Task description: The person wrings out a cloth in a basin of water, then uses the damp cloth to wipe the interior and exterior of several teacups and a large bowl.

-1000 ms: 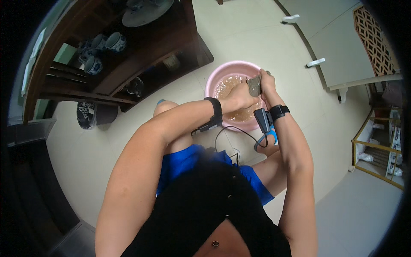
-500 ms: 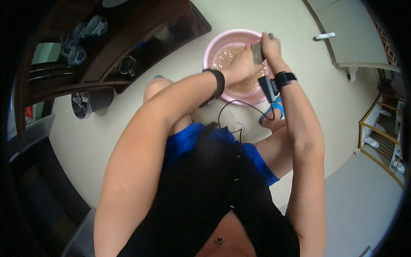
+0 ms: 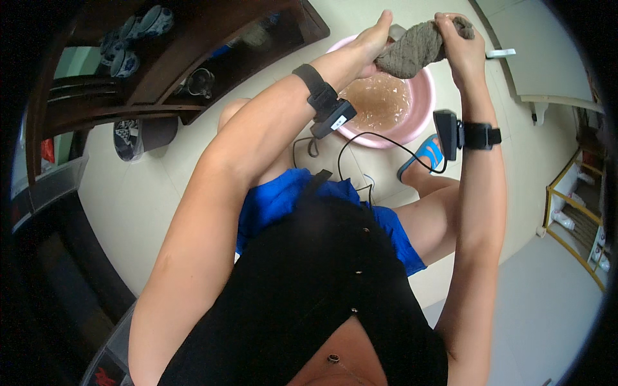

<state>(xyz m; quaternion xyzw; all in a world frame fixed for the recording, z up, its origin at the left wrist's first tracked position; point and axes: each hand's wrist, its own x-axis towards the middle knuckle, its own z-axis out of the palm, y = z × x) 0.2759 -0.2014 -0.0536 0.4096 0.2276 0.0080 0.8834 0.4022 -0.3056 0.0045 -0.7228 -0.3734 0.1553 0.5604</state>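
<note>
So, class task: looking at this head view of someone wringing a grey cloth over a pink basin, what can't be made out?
- Grey cloth: ends hidden inside left hand and right hand.
- Pink basin: near rim hidden by the left forearm; bottom obscured by cloudy water.

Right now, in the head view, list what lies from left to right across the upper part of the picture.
Blue-and-white cups on the dark wooden cabinet → left hand → grey wet cloth, held over the pink basin → right hand → pale door.
</note>
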